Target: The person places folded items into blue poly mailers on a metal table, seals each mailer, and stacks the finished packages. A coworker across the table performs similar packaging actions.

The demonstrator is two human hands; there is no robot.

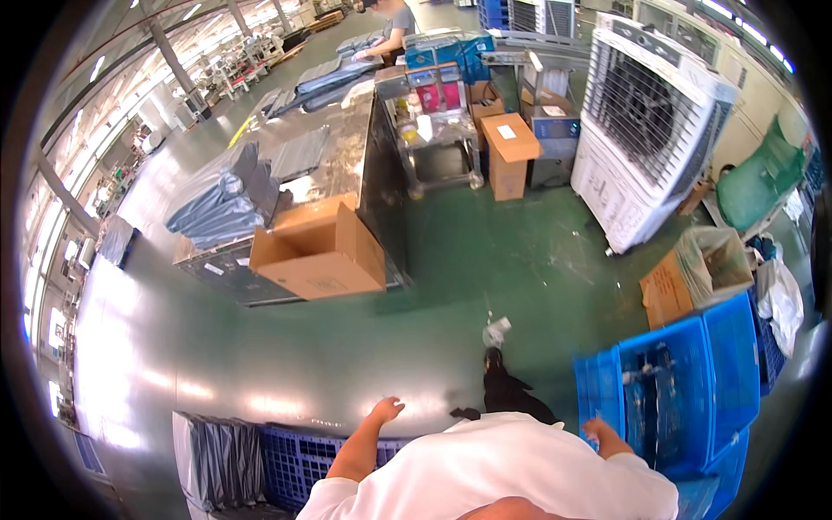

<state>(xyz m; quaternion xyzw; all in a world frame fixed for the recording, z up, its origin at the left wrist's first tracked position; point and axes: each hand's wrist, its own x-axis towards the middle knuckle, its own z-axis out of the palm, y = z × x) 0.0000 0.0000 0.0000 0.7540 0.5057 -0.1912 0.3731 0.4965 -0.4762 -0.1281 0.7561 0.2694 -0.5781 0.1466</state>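
My left hand [388,409] hangs at my side over the green floor, its fingers loosely apart with nothing seen in them. The nearest thing to it is a purple-blue plastic pallet crate [299,458]. My right hand [598,429] is lowered beside the blue plastic bins [601,390], its fingers bent round a small blue-and-white thing [592,443] that my body partly hides. Inside the bins are dark, glossy items [664,381], too unclear to name.
Ahead left, a long workbench [345,169] carries grey-blue bags [230,208] and an open carton [334,270]. A white air cooler [646,121] and a lined waste carton [672,290] stand right. White scrap [497,332] lies before my feet. Another person [394,30] works beyond the bench.
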